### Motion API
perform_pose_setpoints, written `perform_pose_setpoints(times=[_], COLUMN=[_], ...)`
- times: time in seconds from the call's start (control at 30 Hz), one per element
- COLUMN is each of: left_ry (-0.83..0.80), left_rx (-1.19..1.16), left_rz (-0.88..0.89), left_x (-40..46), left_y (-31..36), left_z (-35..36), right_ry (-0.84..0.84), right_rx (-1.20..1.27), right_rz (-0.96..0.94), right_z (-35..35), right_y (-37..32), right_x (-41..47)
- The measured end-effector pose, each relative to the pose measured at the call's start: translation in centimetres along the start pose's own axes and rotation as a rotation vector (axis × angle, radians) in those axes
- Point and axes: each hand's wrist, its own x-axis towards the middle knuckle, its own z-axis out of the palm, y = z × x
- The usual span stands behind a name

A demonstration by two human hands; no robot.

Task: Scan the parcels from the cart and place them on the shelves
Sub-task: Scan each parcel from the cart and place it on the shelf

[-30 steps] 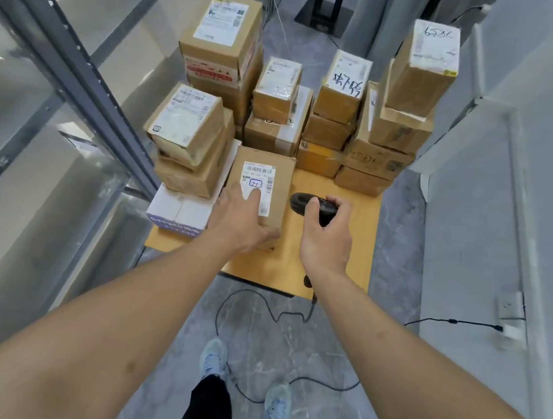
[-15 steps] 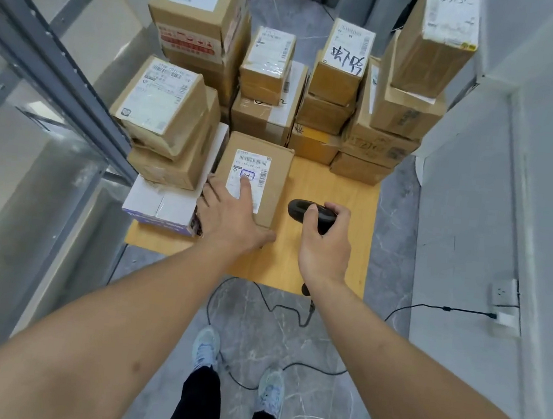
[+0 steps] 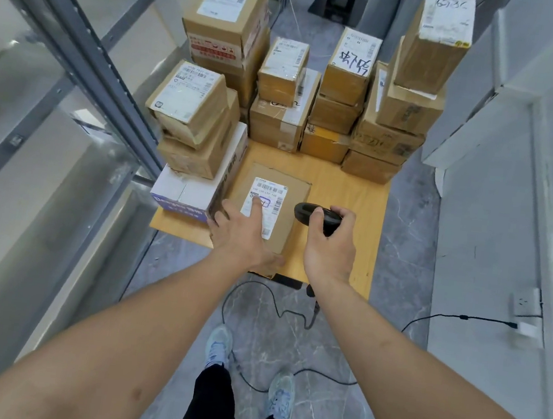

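Note:
A flat cardboard parcel (image 3: 294,208) with a white barcode label lies at the front of the wooden cart (image 3: 349,190). My left hand (image 3: 243,234) rests on its top, fingers spread, index finger on the label and thumb at the near edge. My right hand (image 3: 329,246) is closed around a black handheld scanner (image 3: 312,213), whose head sits just right of the parcel and faces left toward it. The scanner's cable drops off the cart's front edge to the floor.
Stacked cardboard parcels (image 3: 284,72) fill the cart's back and left side, with a white box (image 3: 184,192) at bottom left. Grey metal shelving (image 3: 79,49) runs along the left. A white wall with a socket (image 3: 526,303) is on the right. The cable loops near my feet (image 3: 218,344).
The view shifted slightly, so cart and parcels sit a little lower in the frame. My left hand stays flat on the front parcel. The scanner in my right hand stays beside it.

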Motion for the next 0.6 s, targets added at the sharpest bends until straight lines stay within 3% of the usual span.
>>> perform_pose_setpoints(times=[0.3,0.43,0.6], left_ry=[0.051,0.184,0.078], left_rx=[-0.094,-0.324,-0.731], left_rz=[-0.034,-0.06,-0.121], left_x=[-2.7,-2.1,-0.9], left_y=[-0.8,-2.3,-5.1], left_z=[3.1,3.6,4.8], right_ry=[-0.03,-0.039,-0.056], right_rx=[0.013,0.017,0.011], right_rz=[-0.017,-0.043,-0.054], right_z=[-0.9,-0.9,-0.4], right_y=[0.9,0.9,0.6], right_x=[-1.4,-1.5,-2.1])
